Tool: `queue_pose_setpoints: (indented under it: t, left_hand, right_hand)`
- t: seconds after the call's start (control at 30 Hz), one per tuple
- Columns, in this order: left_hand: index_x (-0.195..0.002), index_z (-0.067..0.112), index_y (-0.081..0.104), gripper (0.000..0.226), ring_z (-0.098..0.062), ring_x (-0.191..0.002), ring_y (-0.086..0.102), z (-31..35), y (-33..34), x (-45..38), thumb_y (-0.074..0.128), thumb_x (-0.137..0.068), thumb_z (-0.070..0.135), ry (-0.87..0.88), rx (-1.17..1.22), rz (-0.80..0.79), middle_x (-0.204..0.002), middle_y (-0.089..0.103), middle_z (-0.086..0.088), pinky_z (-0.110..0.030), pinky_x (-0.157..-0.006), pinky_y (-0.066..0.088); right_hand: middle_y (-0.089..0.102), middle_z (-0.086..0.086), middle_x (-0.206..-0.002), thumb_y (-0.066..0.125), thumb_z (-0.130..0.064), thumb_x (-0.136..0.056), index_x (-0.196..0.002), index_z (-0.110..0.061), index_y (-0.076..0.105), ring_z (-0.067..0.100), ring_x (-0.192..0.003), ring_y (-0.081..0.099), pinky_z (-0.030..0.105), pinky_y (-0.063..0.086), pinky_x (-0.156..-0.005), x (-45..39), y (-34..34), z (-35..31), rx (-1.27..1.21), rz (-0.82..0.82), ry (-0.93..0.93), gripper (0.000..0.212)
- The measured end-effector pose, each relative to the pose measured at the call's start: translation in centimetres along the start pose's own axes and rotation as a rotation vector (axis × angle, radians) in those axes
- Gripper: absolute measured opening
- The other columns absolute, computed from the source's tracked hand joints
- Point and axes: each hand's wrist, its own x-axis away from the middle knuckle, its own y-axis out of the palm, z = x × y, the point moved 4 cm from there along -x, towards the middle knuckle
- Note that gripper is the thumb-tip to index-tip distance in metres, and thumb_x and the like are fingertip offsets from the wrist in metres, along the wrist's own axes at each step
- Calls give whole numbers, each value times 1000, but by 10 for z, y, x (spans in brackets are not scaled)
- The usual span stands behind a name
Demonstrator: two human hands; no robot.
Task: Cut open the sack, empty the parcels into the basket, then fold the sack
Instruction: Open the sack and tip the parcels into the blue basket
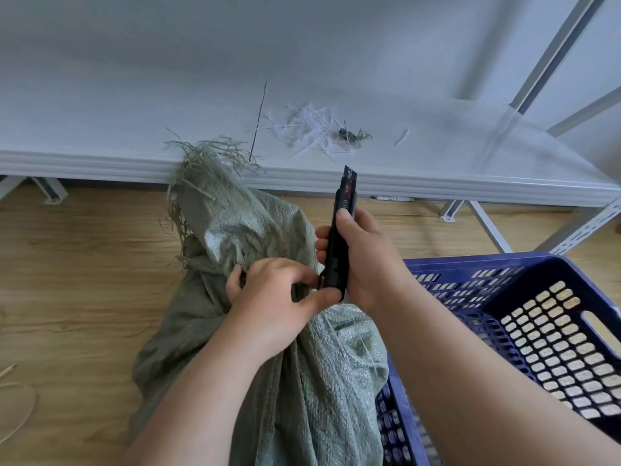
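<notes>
head view: the green woven sack (pixel 235 237) stands on the wooden floor (pixel 84 280) between the forearms, its frayed top leaning on the shelf edge (pixel 437 188). the left hand (pixel 272 297) grips its bunched neck. the right hand (pixel 363 260) holds a black utility knife (pixel 339 243) upright, touching the left thumb. the blue basket (pixel 537 331) sits right beside the sack.

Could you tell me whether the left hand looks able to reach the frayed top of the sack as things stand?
Probably yes: the left hand already grips the sack just below its frayed top, with nothing between them.
</notes>
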Motion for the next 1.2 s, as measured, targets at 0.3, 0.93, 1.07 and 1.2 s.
queue_pose_setpoints:
  t: [0.3,0.93,1.07,1.2]
  left_hand:
    - [-72,29,60,21,3,-108,42,8,5,4,67,-78,47,85,59,235,-95,57,26,-39,-111,1]
    - [-82,32,69,34,7,-115,40,14,-6,12,61,-72,64,87,45,134,-103,58,25,-40,-115,6]
    - [-115,28,63,41,-7,-124,43,-15,-32,13,61,-81,53,-109,390,517,-123,49,13,-31,-109,29]
    - [-139,21,39,72,-19,-129,45,-65,-23,6,66,-80,53,-667,822,387,-139,45,7,-42,-109,36]
  right_hand:
    - [64,4,-70,40,-25,-102,-112,-10,59,17,-60,58,27,48,-57,5,9,-4,68,-69,29,26]
    - [55,2,-65,66,-20,-88,-91,-11,57,16,-59,52,30,45,-55,9,7,-13,141,-119,68,13]
    - [46,-2,-52,66,-34,-84,-80,-12,58,15,-45,43,26,37,-46,1,14,-25,563,1,-82,24]
    - [63,0,-74,51,-42,-92,-96,-20,58,20,-67,63,32,52,-63,-7,14,-13,936,33,-158,24]
